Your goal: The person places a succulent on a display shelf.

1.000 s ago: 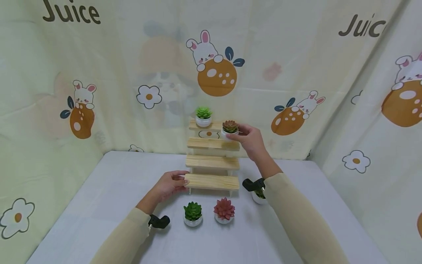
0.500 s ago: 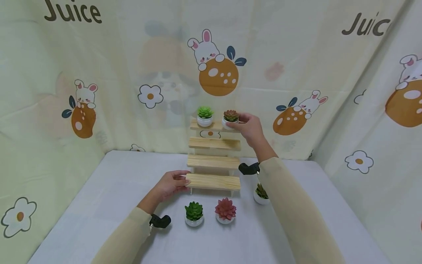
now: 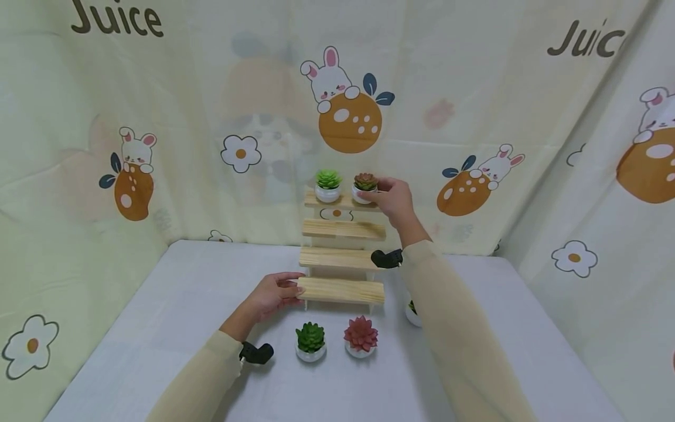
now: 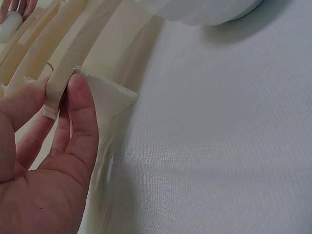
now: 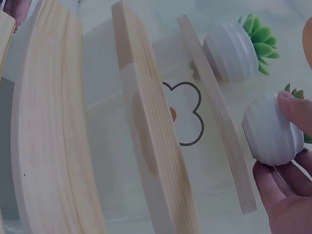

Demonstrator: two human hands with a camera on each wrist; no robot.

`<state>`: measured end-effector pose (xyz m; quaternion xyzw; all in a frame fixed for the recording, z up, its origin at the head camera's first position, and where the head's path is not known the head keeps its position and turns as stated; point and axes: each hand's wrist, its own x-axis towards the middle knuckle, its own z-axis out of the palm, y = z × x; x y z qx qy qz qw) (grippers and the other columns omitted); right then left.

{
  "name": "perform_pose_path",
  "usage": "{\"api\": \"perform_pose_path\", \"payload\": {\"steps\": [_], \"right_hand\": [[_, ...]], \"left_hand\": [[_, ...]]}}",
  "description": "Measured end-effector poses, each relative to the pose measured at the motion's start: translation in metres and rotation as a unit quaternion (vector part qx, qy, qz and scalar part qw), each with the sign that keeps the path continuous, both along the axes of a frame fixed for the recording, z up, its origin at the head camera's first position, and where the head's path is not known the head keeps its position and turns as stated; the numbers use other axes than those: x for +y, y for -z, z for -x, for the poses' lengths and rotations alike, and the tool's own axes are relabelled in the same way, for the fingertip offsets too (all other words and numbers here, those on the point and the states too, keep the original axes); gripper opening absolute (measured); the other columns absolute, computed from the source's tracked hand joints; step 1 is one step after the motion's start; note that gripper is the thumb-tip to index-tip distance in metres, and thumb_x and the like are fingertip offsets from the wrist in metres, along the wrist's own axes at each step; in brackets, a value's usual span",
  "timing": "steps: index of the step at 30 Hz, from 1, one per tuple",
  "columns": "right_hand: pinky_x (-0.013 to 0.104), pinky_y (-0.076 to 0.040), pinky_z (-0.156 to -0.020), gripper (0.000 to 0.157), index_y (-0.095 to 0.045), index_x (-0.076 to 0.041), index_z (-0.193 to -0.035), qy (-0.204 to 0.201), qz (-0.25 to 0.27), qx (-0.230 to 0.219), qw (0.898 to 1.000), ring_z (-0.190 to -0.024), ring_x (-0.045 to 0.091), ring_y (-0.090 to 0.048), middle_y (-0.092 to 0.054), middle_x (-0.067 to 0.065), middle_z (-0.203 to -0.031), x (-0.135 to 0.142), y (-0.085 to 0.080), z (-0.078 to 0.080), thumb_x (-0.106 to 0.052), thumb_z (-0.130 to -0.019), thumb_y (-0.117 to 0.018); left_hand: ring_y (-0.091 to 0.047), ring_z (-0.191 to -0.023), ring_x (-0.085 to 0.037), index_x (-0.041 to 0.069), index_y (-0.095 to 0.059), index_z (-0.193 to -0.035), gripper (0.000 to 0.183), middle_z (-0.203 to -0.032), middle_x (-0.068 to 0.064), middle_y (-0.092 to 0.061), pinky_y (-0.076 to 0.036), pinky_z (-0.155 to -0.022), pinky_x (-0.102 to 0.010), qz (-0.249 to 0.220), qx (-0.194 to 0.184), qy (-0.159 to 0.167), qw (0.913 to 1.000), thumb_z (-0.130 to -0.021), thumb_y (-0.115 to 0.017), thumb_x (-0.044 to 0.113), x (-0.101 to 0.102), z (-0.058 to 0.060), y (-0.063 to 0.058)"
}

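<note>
A brown plant (image 3: pixel 364 190) was up high.
Head view: the right hand (image 3: pixel 396 201) held it at the top shelf (image 3: pixel 342 203). Left wrist view: the left hand (image 4: pixel 63 170) pinched the bottom shelf (image 4: pixel 80 46). Right wrist view: fingers (image 5: pixel 268 186) gripped its white pot (image 5: pixel 270 129) (a bumpy one).

We see cream curtains (image 3: pixel 181 181) at the back and both sides, printed with rabbits (image 3: pixel 330 82), oranges (image 3: pixel 350 124) and flowers (image 3: pixel 240 153), with "Juice" lettering (image 3: pixel 123 23) near the top. Before us, a white table (image 3: pixel 184 287) reaches to the back curtain under soft light.
</note>
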<state>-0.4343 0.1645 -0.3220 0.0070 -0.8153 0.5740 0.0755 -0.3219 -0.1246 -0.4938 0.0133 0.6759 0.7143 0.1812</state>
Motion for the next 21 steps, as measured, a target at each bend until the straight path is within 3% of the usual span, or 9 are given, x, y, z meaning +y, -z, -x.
{"api": "perform_pose_path", "payload": {"steps": [8,21], "right_hand": [[0.033,-0.055,-0.089,0.057,-0.069,-0.007,-0.132,0.024,-0.014,-0.007,1.0,-0.112,0.021,-0.058,-0.067,0.012,-0.129,-0.0037,0.0018,0.0026,-0.026,-0.082,-0.089],[0.041,-0.054,-0.103,0.057,-0.065,-0.004,-0.135,0.02,-0.019,-0.013,1.0,-0.121,0.025,-0.057,-0.064,0.014,-0.136,-0.0052,0.0025,-0.0021,-0.026,-0.086,-0.085]], "left_hand": [[-0.07,-0.095,-0.017,-0.003,-0.054,-0.144,0.05,-0.119,-0.017,-0.066,-0.064,-0.09,-0.034,-0.006,0.005,0.011,0.9999,-0.096,-0.068,-0.001,-0.002,0.002,0.0019],[-0.07,-0.093,-0.017,-0.001,-0.056,-0.143,0.048,-0.116,-0.015,-0.067,-0.064,-0.087,-0.033,-0.004,0.001,0.002,1.0,-0.096,-0.068,0.0,-0.0019,0.0008,0.0]]}}
